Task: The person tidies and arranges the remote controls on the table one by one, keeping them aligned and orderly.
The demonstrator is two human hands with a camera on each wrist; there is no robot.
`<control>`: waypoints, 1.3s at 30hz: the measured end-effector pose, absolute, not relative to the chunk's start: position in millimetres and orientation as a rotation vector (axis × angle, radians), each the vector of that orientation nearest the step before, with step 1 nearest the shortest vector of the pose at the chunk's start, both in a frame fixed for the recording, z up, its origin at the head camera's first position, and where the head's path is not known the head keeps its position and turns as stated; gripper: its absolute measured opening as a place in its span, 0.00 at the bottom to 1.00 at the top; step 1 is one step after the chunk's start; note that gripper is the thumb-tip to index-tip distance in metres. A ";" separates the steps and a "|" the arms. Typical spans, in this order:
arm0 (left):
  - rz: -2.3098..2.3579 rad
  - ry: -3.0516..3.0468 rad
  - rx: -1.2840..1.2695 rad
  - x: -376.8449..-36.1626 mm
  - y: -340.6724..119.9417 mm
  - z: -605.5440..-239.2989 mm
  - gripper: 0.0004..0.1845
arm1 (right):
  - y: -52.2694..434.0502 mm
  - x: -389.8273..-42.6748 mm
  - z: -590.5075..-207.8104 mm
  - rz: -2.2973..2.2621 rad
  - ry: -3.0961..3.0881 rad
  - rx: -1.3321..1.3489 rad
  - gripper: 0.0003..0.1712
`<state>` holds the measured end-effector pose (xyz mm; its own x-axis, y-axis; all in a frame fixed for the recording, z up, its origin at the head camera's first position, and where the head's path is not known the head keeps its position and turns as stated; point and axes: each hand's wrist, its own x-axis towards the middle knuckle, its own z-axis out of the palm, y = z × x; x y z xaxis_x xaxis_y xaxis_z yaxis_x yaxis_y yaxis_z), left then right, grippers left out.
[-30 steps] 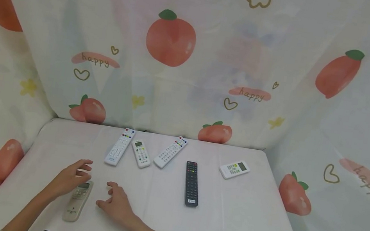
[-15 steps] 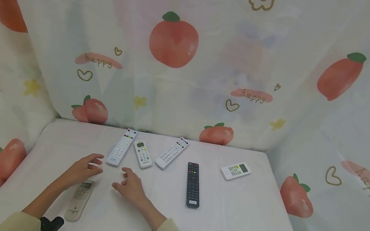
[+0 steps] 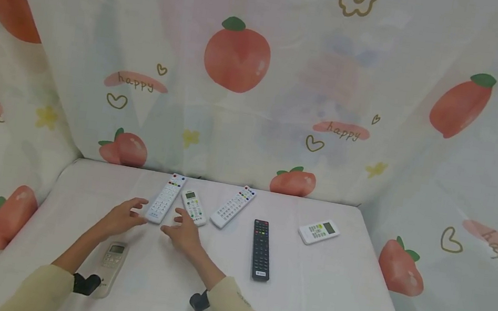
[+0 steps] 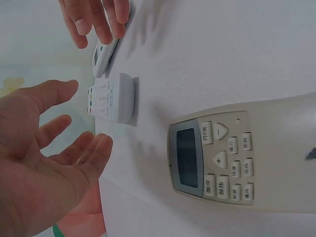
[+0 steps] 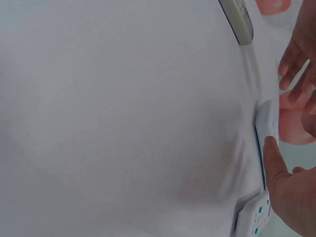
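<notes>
My left hand (image 3: 122, 217) hovers by the near left edge of a long white remote control (image 3: 165, 199), its fingers loosely bent and holding nothing. On that remote's near right side is my right hand (image 3: 184, 232), also holding nothing, overlapping the lower end of a small white remote with a screen (image 3: 194, 207) in the head view. In the left wrist view the long white remote's near end (image 4: 127, 98) shows just beyond the left fingertips. A beige air-conditioner remote (image 3: 113, 261) lies under my left forearm, partly hidden by a black wrist strap; its screen and buttons face up.
A second long white remote (image 3: 233, 206) lies slanted right of the small one. Farther right are a black remote (image 3: 261, 250) and another small white remote (image 3: 319, 232). Printed fabric walls (image 3: 234, 121) enclose the white table (image 3: 328, 305) at the back and sides.
Both hands have moved forward and to the right, from beside the beige remote to either side of the long white one. The remotes stay where they lay; the head view has shifted slightly.
</notes>
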<state>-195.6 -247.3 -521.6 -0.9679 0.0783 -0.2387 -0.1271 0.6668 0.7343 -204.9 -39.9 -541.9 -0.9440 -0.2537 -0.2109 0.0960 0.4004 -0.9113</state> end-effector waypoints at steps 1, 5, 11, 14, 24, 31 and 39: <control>1.186 2.638 -0.039 -197.5 -247.6 -521.5 0.32 | -41.1 -206.9 -541.2 -1.562 2.346 -0.125 0.36; 1.227 2.623 -0.007 -204.8 -249.8 -522.0 0.32 | -45.6 -214.0 -540.1 -1.564 2.375 -0.114 0.34; 1.253 2.564 -0.029 -217.6 -251.7 -530.1 0.35 | -49.9 -222.8 -541.2 -1.570 2.368 -0.075 0.35; 1.279 2.516 -0.066 -225.7 -250.1 -535.0 0.37 | -50.2 -226.2 -542.9 -1.578 2.350 -0.054 0.35; 1.400 2.367 -0.131 -247.9 -243.7 -543.5 0.40 | -52.2 -231.9 -551.1 -1.588 2.292 -0.028 0.37; 1.333 2.382 -0.158 -253.2 -239.7 -550.3 0.41 | -55.0 -231.6 -552.3 -1.598 2.250 -0.119 0.40; 1.290 2.406 -0.154 -243.1 -237.6 -549.3 0.42 | -56.5 -232.5 -555.9 -1.534 2.285 -0.110 0.43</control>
<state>-243.1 -237.6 -549.3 -0.9120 0.0920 -0.3997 -0.2821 0.5668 0.7741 -232.5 -56.5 -555.9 -0.9230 -0.2738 -0.2705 0.1465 0.3998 -0.9048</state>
